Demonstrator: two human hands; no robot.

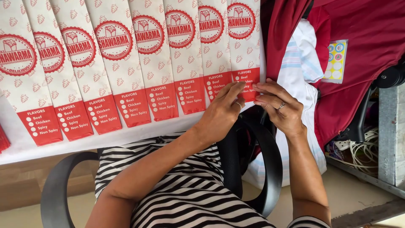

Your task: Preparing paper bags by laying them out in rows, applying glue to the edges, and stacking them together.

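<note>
I see the rightmost paper sleeve lying flat, last in a fanned, overlapping row of paper sleeves on the white counter. It is long and narrow, white with a faint pattern of small red motifs, a round red stamp-like emblem near its far end and a solid red band with white print and dots at its near end. That red end reaches the counter's near edge, partly covered.
</note>
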